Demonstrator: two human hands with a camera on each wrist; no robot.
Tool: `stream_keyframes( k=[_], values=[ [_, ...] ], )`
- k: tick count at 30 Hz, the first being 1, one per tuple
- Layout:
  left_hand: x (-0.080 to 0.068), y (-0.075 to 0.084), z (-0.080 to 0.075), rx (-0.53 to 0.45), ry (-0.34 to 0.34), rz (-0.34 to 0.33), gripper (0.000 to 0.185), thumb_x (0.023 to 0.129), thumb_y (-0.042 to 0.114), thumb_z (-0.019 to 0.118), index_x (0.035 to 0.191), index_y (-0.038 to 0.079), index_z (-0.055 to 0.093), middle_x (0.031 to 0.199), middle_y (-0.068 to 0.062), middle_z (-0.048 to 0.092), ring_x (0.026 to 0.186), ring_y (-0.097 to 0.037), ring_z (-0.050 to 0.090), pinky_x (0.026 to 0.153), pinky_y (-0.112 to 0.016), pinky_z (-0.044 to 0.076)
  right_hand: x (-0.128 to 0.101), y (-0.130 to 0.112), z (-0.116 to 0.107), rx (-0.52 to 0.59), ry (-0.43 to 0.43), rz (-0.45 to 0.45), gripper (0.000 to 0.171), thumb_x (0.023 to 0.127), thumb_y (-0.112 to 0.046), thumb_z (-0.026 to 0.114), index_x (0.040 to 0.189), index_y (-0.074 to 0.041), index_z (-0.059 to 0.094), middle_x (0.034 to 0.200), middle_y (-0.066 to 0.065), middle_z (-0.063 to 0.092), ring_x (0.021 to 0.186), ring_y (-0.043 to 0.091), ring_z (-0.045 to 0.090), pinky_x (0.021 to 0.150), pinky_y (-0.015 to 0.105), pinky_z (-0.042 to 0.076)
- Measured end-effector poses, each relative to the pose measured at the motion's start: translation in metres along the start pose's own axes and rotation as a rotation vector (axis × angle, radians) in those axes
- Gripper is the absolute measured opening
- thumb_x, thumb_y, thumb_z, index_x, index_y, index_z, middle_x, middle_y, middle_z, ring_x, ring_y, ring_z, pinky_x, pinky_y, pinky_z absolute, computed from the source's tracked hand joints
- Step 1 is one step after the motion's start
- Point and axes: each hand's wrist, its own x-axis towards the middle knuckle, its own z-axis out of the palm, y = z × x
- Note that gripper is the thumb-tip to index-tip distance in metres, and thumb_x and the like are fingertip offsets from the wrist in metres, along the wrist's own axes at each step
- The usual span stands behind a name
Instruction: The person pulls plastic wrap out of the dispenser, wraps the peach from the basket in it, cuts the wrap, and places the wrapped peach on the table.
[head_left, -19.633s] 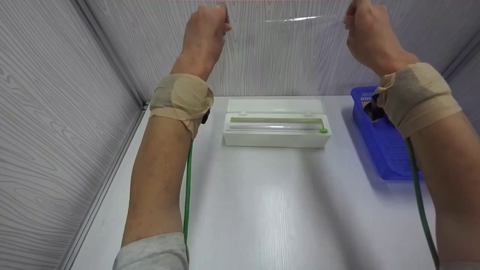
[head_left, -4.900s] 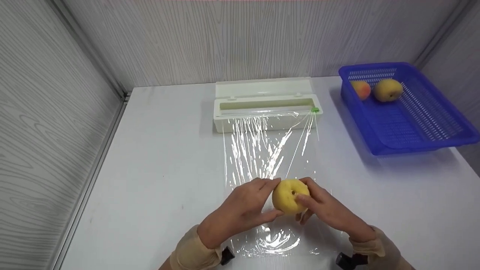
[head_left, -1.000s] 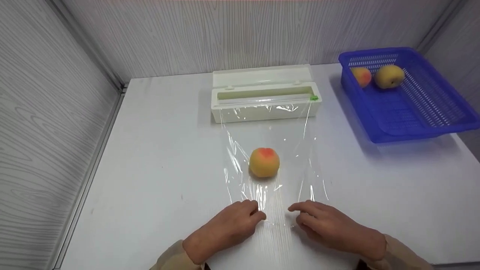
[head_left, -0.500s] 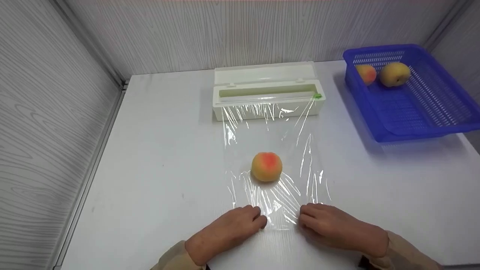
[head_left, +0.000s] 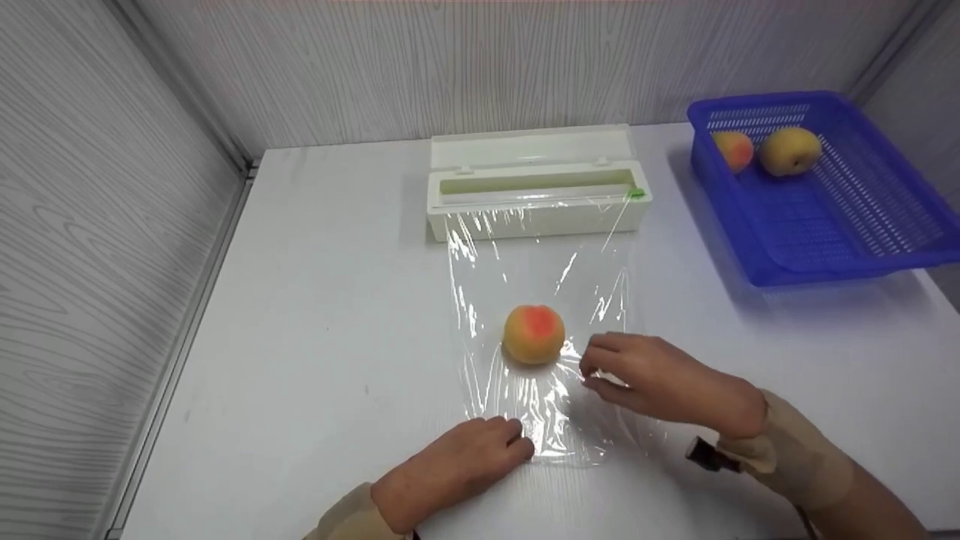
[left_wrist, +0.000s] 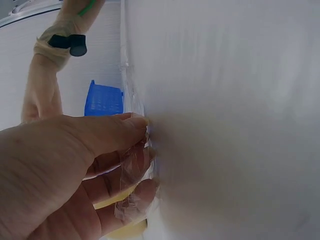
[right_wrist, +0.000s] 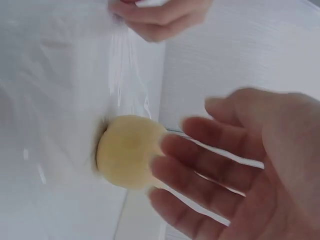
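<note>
A yellow peach with a red blush sits on a sheet of clear plastic wrap pulled out of a white dispenser box. My left hand pinches the wrap's near edge between thumb and fingers; the left wrist view shows the film crumpled in that pinch. Just right of the peach, my right hand hovers with fingers spread and holds nothing. In the right wrist view the peach lies just beyond my right hand's fingers.
A blue plastic basket stands at the back right with two more fruits inside. Grey panel walls close the table's left side and back. The white tabletop stretches left of the wrap.
My right hand has left the wrap's near edge and moved forward to the peach's right side. The left hand stays at the near edge. The peach has not moved.
</note>
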Motion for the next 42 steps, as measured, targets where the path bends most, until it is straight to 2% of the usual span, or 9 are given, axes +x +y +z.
stream_keyframes(
  k=[4,7,12,15,19,25,33,38,42],
  values=[
    [0.001,0.001,0.002,0.015,0.002,0.009,0.019,0.083,0.006,0.068,0.089,0.016,0.053,0.076,0.006,0.047,0.061,-0.01,0.036,0.056,-0.017,0.019,0.024,0.012,0.012,-0.024,0.101,0.047,0.025,0.084,-0.011,0.077,0.104,-0.008,0.062,0.104,0.003,0.061,0.091,0.016,0.06,0.071,0.027,0.054],
    [0.003,0.002,0.002,0.015,-0.016,0.008,0.019,0.083,0.005,0.069,0.088,0.016,0.054,0.075,0.006,0.048,0.061,-0.009,0.036,0.055,-0.017,0.021,0.038,0.02,0.023,-0.047,0.129,0.097,0.04,0.082,-0.019,0.081,0.113,-0.004,0.06,0.114,0.009,0.06,0.102,0.022,0.059,0.081,0.032,0.055],
    [0.004,0.004,0.001,-0.001,-0.026,0.006,0.019,0.083,0.003,0.068,0.088,0.016,0.054,0.074,0.006,0.047,0.061,-0.008,0.034,0.057,-0.016,0.017,0.049,0.029,0.039,0.013,-0.014,0.25,0.071,0.081,-0.037,0.08,0.135,-0.002,0.049,0.13,0.014,0.055,0.115,0.026,0.058,0.095,0.04,0.054],
    [0.004,0.004,0.001,0.0,-0.011,0.013,0.02,0.083,0.003,0.068,0.088,0.016,0.054,0.074,0.006,0.047,0.061,-0.008,0.034,0.059,-0.016,0.015,0.049,0.033,0.047,0.075,-0.084,0.326,0.079,0.081,-0.037,0.08,0.141,-0.002,0.043,0.131,0.013,0.054,0.114,0.025,0.058,0.095,0.04,0.054],
    [0.004,0.004,0.0,-0.01,-0.005,0.014,0.019,0.084,0.003,0.067,0.089,0.016,0.054,0.075,0.006,0.047,0.062,-0.008,0.032,0.059,-0.016,0.015,0.049,0.038,0.052,0.172,-0.099,0.414,0.081,0.079,-0.031,0.082,0.143,-0.006,0.041,0.128,0.012,0.055,0.108,0.025,0.059,0.091,0.041,0.054],
    [0.003,0.003,0.001,-0.005,0.015,0.012,0.019,0.082,0.003,0.067,0.088,0.015,0.054,0.073,0.004,0.046,0.059,-0.009,0.033,0.055,-0.017,0.016,0.05,0.048,0.052,0.345,-0.094,0.524,0.075,0.08,-0.026,0.081,0.142,-0.01,0.042,0.13,0.01,0.056,0.108,0.025,0.059,0.093,0.043,0.051],
    [0.002,0.004,0.002,-0.015,0.003,-0.003,0.009,0.094,0.014,0.062,0.09,0.014,0.054,0.075,0.004,0.05,0.057,-0.009,0.037,0.051,-0.018,0.023,0.043,0.057,0.042,0.556,0.01,0.618,0.069,0.083,-0.03,0.08,0.138,-0.014,0.043,0.126,0.007,0.06,0.106,0.023,0.061,0.091,0.04,0.051],
    [0.0,0.003,0.002,-0.014,0.017,0.001,0.01,0.092,0.012,0.064,0.089,0.014,0.054,0.073,0.004,0.049,0.056,-0.009,0.036,0.051,-0.018,0.023,0.035,0.051,0.033,0.573,0.096,0.614,0.07,0.081,-0.029,0.081,0.137,-0.014,0.043,0.131,0.007,0.057,0.104,0.023,0.063,0.089,0.041,0.053],
    [-0.001,0.001,0.001,-0.031,0.001,-0.008,0.012,0.09,0.01,0.064,0.088,0.015,0.054,0.072,0.005,0.047,0.056,-0.009,0.032,0.052,-0.018,0.018,0.024,0.034,0.032,0.503,0.086,0.52,0.073,0.078,-0.026,0.085,0.138,-0.013,0.045,0.13,0.004,0.058,0.106,0.019,0.062,0.091,0.04,0.053]
  ],
)
